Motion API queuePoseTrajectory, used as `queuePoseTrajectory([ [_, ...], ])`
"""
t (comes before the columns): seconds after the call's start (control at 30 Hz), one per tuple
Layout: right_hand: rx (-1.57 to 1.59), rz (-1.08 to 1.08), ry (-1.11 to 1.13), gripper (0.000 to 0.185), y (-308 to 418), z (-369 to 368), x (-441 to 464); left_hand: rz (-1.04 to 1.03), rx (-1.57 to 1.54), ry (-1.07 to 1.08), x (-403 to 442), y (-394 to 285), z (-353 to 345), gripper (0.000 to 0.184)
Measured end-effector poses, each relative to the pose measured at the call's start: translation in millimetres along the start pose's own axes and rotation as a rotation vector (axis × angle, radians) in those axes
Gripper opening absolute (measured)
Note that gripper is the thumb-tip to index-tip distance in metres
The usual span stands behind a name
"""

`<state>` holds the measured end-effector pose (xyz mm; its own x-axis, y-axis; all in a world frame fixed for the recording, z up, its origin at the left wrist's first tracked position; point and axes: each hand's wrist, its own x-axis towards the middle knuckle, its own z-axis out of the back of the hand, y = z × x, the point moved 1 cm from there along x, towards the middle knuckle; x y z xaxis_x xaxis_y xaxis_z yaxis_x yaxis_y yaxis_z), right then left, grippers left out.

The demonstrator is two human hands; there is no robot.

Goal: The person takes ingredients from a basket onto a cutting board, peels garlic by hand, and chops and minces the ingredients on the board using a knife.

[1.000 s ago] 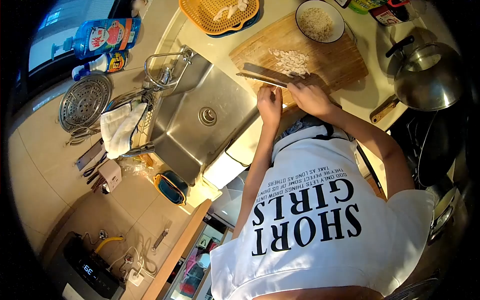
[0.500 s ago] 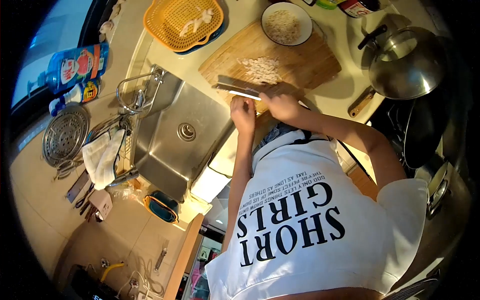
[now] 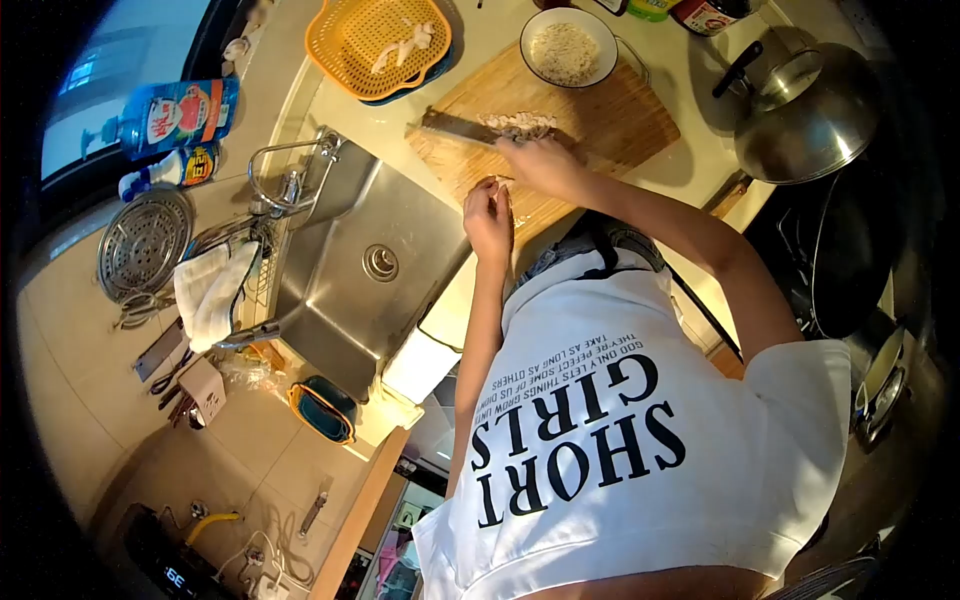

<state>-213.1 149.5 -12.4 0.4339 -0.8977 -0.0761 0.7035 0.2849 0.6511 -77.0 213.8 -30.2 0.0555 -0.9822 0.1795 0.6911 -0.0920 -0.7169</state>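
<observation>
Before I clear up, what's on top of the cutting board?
The cutting board bears chopped pieces and a bowl of pale bits; your right hand holds a knife over it. Anything under bowl, knife or hand is covered.

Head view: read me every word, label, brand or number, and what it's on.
"SHORT GIRLS": white shirt, large, upside down.
"GOD ONLY LETS THINGS GROW UNTI": same shirt, end lost.
"THEY'RE PEFECT SOME OF US DIDN": same shirt, end lost.
"TAKE AS LONG AS OTHERS": same shirt.
Too blurred: labels on blue bottle, yellow-labelled bottle, red-labelled jar, green container.
Glowing digits on the black appliance: too small to read surely.
</observation>
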Motion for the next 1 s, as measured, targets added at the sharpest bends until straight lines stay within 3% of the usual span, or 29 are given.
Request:
queuePoseTrajectory([
  [0.27,-0.002,-0.010,0.089,0.015,15,5,-44,0.027,0.019,-0.003,-8,0,2,0.013],
  [0.33,-0.021,0.088,0.022,0.015,16,4,-54,0.057,0.033,0.017,-8,0,3,0.012],
  [0.5,-0.036,0.098,0.000,0.014,15,3,-64,0.038,0.008,-0.028,-8,6,-3,0.007],
  [0.87,-0.157,0.115,0.041,0.017,23,-17,-36,0.032,0.001,-0.049,-6,7,-5,0.008],
  [0.93,-0.169,0.157,-0.122,0.022,22,-31,-27,0.010,0.023,-0.054,-7,8,-4,0.008],
  [1.0,-0.133,0.149,-0.096,0.022,28,-33,-2,-0.010,0.048,-0.066,-5,9,-5,0.009],
])
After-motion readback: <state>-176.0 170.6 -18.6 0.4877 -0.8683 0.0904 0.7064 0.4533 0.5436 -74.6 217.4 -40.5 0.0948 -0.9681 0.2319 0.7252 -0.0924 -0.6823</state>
